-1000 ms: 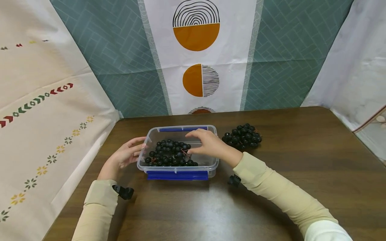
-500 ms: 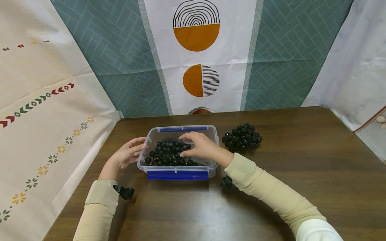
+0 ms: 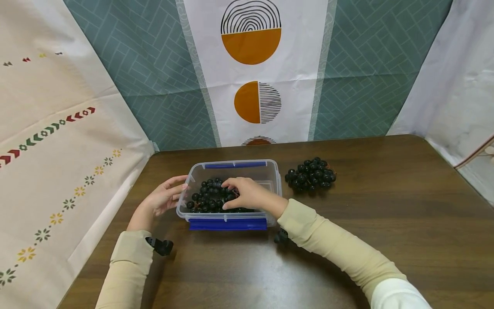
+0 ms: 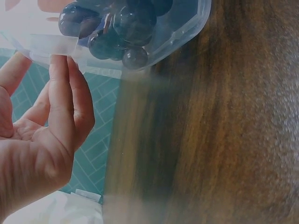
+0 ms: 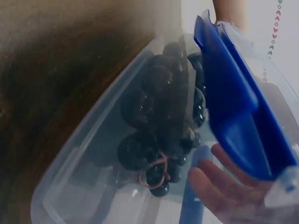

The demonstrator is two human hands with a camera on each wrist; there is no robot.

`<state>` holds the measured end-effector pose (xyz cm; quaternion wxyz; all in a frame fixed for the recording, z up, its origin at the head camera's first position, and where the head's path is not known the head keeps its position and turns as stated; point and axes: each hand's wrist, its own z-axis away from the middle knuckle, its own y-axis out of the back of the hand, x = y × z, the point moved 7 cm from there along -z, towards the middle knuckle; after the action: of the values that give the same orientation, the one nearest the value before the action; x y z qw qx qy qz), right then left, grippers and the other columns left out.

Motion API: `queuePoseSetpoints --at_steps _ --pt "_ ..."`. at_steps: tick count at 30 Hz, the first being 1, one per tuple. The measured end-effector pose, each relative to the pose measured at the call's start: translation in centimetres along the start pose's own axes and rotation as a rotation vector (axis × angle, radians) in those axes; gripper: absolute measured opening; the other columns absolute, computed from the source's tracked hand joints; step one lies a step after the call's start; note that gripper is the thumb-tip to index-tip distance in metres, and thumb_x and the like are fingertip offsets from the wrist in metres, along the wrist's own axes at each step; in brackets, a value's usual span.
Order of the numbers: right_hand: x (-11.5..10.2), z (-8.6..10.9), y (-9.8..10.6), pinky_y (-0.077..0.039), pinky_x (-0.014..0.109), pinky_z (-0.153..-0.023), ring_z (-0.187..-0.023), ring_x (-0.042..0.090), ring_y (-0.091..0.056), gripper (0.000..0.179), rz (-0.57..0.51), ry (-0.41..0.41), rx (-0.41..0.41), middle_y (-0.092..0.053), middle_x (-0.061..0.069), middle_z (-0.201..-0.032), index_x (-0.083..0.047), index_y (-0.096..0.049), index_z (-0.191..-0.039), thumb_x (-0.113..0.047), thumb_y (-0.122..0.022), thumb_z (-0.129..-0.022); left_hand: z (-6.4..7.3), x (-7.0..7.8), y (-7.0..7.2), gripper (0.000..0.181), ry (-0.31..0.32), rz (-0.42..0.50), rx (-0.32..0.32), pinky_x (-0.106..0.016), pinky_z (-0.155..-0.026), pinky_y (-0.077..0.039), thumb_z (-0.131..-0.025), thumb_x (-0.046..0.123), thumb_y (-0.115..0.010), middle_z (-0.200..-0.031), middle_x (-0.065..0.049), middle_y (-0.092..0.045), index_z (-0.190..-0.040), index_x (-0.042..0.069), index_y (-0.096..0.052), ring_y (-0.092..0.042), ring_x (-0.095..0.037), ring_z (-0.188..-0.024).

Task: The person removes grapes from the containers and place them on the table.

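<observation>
A clear plastic container (image 3: 227, 217) with blue clips stands lidless on the wooden table. Dark grapes (image 3: 210, 195) lie inside, mostly in its left and front part; a reddish stem shows among these grapes (image 5: 159, 116) in the right wrist view. At the container's left wall rests my left hand (image 3: 164, 198), its fingertips touching the outside near the rim. My right hand (image 3: 248, 195) reaches in over the right side. Its thumb and fingers are spread apart just over the grapes; whether the fingertips touch them is hard to see.
A second bunch of dark grapes (image 3: 310, 174) lies on the table to the right of the container. Behind the table (image 3: 370, 206) hangs a green and white patterned cloth (image 3: 347, 98). A cream embroidered cloth (image 3: 69, 163) borders the left side.
My right hand has moved left and a little lower inside the container, from its right side to over the grapes. The left hand has stayed at the left wall.
</observation>
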<state>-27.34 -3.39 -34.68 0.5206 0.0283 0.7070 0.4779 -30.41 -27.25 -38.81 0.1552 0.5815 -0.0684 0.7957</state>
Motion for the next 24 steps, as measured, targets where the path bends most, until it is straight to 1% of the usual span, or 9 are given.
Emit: queuePoseSetpoints --at_steps 5,11,14,19,24 --pt "0.0 -0.1 -0.5 -0.048 0.042 -0.093 -0.112 0.029 -0.057 0.056 -0.008 -0.026 -0.025 -0.058 0.017 -0.127 -0.007 -0.053 -0.133 -0.027 -0.073 -0.085 -0.2 0.1 -0.1 0.040 -0.001 0.016 -0.006 -0.023 -0.072 -0.053 -0.099 0.022 -0.052 -0.109 0.005 -0.056 -0.137 0.023 -0.039 -0.061 -0.006 -0.084" --pt "-0.3 -0.2 -0.8 -0.047 0.042 -0.094 -0.114 0.029 -0.056 0.055 0.038 -0.022 -0.054 -0.060 0.017 -0.123 -0.005 -0.053 -0.132 -0.026 -0.073 -0.085 -0.2 0.2 -0.1 0.038 0.005 0.040 -0.004 -0.022 -0.069 -0.053 -0.098 0.022 -0.053 -0.107 0.005 -0.058 -0.134 0.024 -0.041 -0.061 -0.005 -0.082" --pt "-0.3 -0.2 -1.2 -0.047 0.041 -0.094 -0.115 0.028 -0.057 0.053 0.061 -0.036 -0.077 -0.061 0.016 -0.122 -0.006 -0.053 -0.132 -0.026 -0.072 -0.085 -0.1 0.1 0.0 0.038 0.008 0.048 -0.007 -0.022 -0.069 -0.053 -0.099 0.022 -0.053 -0.107 0.006 -0.058 -0.134 0.024 -0.041 -0.061 -0.005 -0.082" --pt "0.1 -0.3 -1.7 -0.048 0.040 -0.093 -0.114 0.028 -0.057 0.049 0.064 -0.069 -0.104 -0.062 0.015 -0.121 -0.008 -0.055 -0.130 -0.025 -0.071 -0.086 -0.2 -0.2 0.0 0.037 0.003 0.041 -0.016 -0.022 -0.070 -0.054 -0.099 0.022 -0.053 -0.106 0.005 -0.058 -0.133 0.025 -0.041 -0.061 -0.005 -0.082" --pt "0.6 -0.4 -2.0 -0.049 0.039 -0.091 -0.111 0.028 -0.058 0.046 0.065 -0.081 -0.117 -0.063 0.014 -0.118 -0.009 -0.057 -0.127 -0.024 -0.071 -0.086 -0.2 -0.3 0.0 0.037 -0.002 0.032 -0.015 -0.022 -0.070 -0.053 -0.099 0.022 -0.052 -0.106 0.006 -0.058 -0.133 0.025 -0.041 -0.061 -0.005 -0.082"
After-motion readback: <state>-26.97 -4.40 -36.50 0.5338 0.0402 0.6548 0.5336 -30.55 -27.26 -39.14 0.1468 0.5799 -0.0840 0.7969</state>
